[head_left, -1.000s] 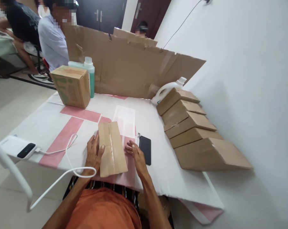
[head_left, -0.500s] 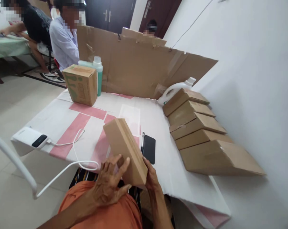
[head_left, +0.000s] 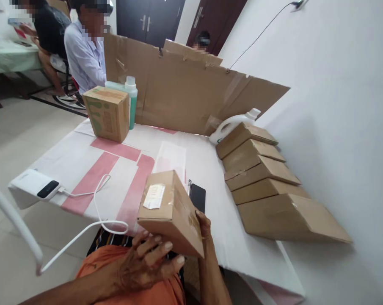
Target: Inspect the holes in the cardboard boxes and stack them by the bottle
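A brown cardboard box [head_left: 178, 220] with a white label [head_left: 154, 196] on its near-left face is held tilted above the front edge of the table. My right hand [head_left: 204, 226] grips it by its right side, with the thumb along the edge and the other fingers hidden behind. My left hand [head_left: 148, 260] lies just below the box, its fingers stretched out and apart; whether the fingertips touch the underside I cannot tell. Beyond the box, a black phone [head_left: 198, 197] and a pen [head_left: 189, 186] lie on the white and pink cloth [head_left: 210, 161].
Several cardboard boxes [head_left: 274, 216] lean in a row along the right wall. A white jug [head_left: 231, 125], a cardboard screen [head_left: 178, 89], a carton [head_left: 107, 114] and a green bottle [head_left: 132, 103] stand at the back. A power bank [head_left: 34, 184] with a white cable [head_left: 96, 207] lies left. People sit beyond.
The box has been turned in my right hand, so a labelled face now shows. My left hand has shifted slightly down, away from the box's side to beneath it.
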`<action>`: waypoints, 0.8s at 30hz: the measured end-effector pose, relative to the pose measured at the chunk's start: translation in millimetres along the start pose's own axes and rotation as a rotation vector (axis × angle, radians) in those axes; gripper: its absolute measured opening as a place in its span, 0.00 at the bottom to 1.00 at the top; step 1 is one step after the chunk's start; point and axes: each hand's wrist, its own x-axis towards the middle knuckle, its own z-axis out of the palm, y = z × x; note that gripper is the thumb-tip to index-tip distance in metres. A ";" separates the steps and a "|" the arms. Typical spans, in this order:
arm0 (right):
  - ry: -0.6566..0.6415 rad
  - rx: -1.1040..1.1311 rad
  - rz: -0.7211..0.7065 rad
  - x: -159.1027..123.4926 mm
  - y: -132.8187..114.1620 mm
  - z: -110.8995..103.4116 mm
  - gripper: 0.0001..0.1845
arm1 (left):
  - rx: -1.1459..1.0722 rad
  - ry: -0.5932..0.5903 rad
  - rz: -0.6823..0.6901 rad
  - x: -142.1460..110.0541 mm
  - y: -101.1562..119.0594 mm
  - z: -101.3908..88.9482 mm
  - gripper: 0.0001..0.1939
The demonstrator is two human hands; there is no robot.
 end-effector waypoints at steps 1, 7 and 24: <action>0.006 0.028 0.057 0.1 1.0 -3.2 0.32 | 0.069 0.019 -0.029 4.9 -4.8 -4.8 0.22; 0.057 0.028 0.239 5.6 -10.7 -20.4 0.27 | 0.172 -0.168 -0.182 26.2 -52.2 -11.7 0.40; -0.123 -0.227 -0.291 -27.5 -77.7 28.2 0.34 | -0.053 -0.219 -0.355 73.6 -103.5 15.9 0.30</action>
